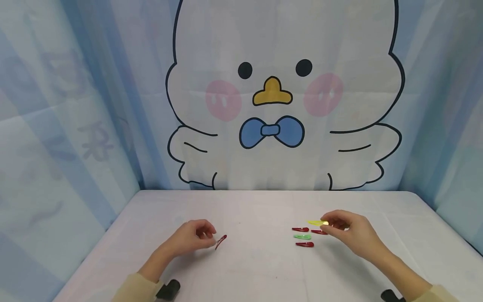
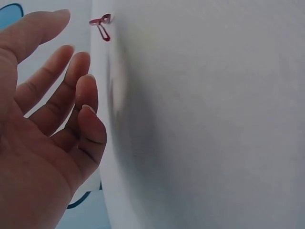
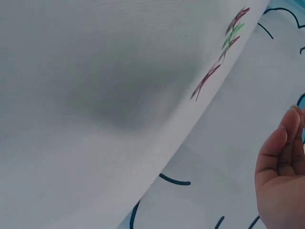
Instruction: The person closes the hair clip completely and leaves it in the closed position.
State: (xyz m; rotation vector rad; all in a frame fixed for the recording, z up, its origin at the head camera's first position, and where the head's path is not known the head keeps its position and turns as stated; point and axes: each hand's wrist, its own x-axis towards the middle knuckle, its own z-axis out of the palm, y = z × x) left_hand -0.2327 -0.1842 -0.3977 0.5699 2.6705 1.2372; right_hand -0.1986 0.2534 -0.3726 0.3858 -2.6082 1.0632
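My right hand (image 1: 352, 230) pinches a yellow snap hair clip (image 1: 314, 222) between thumb and fingertips, above a small group of clips. In the right wrist view the fingers (image 3: 272, 160) of this hand show at the right edge, and the yellow clip is out of sight. On the left, a red hair clip (image 1: 221, 241) with its two parts spread stands close by the fingertips of my left hand (image 1: 190, 238). The left wrist view shows this hand with thumb and fingers apart, and the spread red clip (image 2: 102, 24) lies beyond them on the table.
Under and beside the right hand lie a green clip (image 1: 302, 237) and red clips, one nearest me (image 1: 305, 244). They rest on a white-covered table (image 1: 256, 268). Behind it hangs a curtain (image 1: 271, 163) with a cartoon bird.
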